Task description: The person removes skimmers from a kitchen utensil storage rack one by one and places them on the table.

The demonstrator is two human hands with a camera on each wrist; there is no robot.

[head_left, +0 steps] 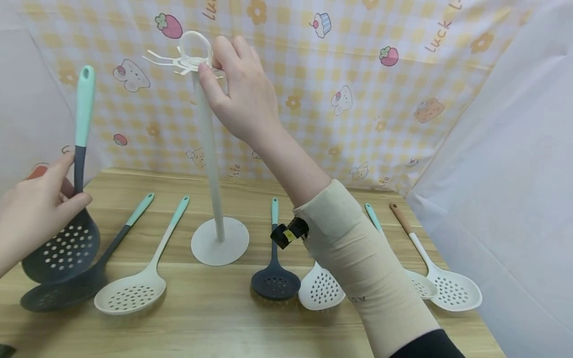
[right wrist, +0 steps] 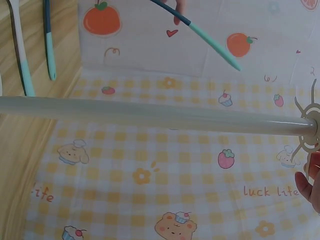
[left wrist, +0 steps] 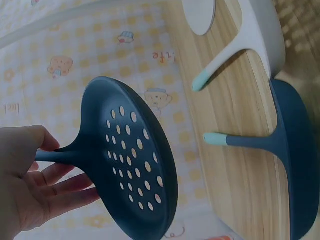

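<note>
My left hand [head_left: 45,199] grips the dark neck of a slotted skimmer [head_left: 71,246] with a mint handle tip, held upright with its perforated head down. In the left wrist view, that skimmer [left wrist: 127,155] is clear of the table, with the thumb and fingers around its neck. A white utensil stand [head_left: 208,154] with a round base rises from the table. My right hand [head_left: 246,89] pinches the hook ring at its top, thumb in front and fingers behind. Several thin hooks [head_left: 163,59] spread to the left. The right wrist view shows the fingertips [right wrist: 305,182] beside the hooks.
On the wooden table [head_left: 215,318] lie a dark skimmer [head_left: 62,293] and a cream skimmer [head_left: 132,293] at left. Right of the base are a dark skimmer [head_left: 275,283], a white skimmer [head_left: 321,288] and a brown-handled skimmer [head_left: 454,291]. Patterned cloth [head_left: 313,139] hangs behind.
</note>
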